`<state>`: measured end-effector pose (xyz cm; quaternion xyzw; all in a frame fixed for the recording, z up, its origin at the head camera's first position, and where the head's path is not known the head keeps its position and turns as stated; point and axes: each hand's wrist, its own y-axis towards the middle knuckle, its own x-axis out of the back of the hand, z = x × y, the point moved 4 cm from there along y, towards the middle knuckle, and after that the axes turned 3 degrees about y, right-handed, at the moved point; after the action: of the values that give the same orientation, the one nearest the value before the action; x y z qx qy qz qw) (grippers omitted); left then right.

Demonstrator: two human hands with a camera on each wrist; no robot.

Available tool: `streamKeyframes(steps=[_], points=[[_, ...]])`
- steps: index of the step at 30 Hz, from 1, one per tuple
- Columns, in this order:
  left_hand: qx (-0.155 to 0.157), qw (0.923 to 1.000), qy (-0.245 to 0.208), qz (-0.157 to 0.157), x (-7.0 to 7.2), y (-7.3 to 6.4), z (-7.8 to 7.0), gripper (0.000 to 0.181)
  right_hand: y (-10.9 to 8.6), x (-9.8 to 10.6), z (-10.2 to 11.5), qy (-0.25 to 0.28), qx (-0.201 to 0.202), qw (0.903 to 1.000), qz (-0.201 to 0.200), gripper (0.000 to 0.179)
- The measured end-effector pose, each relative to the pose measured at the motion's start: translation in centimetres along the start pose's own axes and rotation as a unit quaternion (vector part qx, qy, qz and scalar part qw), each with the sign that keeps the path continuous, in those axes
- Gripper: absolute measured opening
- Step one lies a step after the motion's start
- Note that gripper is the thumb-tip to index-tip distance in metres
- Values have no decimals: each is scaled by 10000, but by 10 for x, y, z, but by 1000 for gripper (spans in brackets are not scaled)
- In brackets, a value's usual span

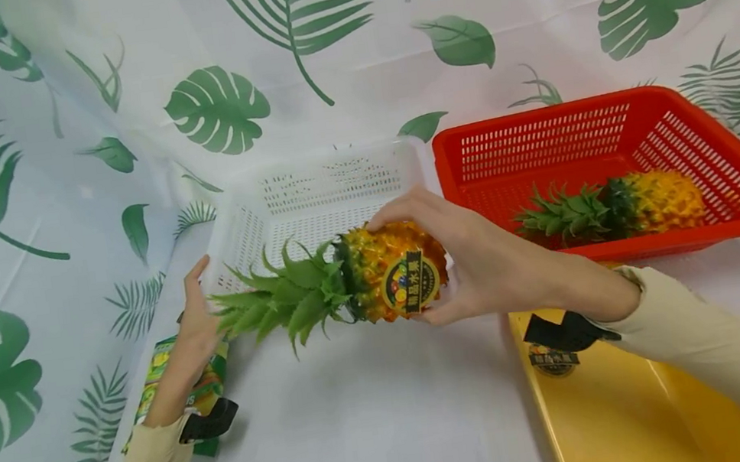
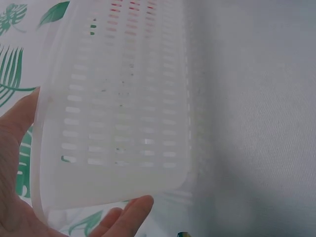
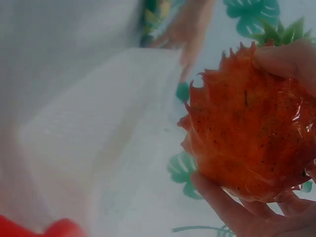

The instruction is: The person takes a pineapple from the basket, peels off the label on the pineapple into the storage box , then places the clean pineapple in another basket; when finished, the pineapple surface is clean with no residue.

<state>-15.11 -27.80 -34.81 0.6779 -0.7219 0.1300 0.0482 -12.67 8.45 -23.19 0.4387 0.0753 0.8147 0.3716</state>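
My right hand (image 1: 461,243) grips a pineapple (image 1: 381,268) by its base, thumb and fingers wrapped around the body. The pineapple lies sideways with its green crown pointing left and a round fruit sticker facing me. It overlaps the near side of the white basket (image 1: 333,157) in the head view. In the right wrist view the orange base of the fruit fills the grasp. My left hand (image 1: 196,337) holds the basket's near left corner, with thumb (image 2: 24,113) along the rim and fingers (image 2: 131,217) around the end wall; leaves partly hide this in the head view.
A red basket (image 1: 666,98) to the right holds another pineapple (image 1: 664,201). In front of it lies a yellow tray (image 1: 615,417) with a sticker. A green printed packet (image 1: 211,381) sits under my left forearm. A leaf-patterned cloth rises behind.
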Motion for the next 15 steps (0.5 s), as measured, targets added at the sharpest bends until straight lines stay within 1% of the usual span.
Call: streamKeyframes(steps=[1,3,5,7,11,13,15], points=[[27,9956,913,-225,1,0,0,100,-6,-2,-2,80,-54,9999,44,87],[332,9899,1325,-381,1,1,1,110,-16,-5,-5,210,-196,9995,162,86],[479,9852,1586,-444,2,1,2,114,-27,-9,-8,220,-333,9988,287,86],[513,9849,1592,-450,1,1,2,115,-36,-12,-11,234,-499,9974,458,86],[470,9842,1643,-456,0,1,1,114,-54,-21,-15,296,-813,9925,859,88],[442,9839,1663,-473,-1,1,1,114,-61,-26,-18,273,-928,9902,1010,88],[431,9837,1679,-488,-1,0,0,114,-66,-31,-21,178,-955,9893,1085,87]])
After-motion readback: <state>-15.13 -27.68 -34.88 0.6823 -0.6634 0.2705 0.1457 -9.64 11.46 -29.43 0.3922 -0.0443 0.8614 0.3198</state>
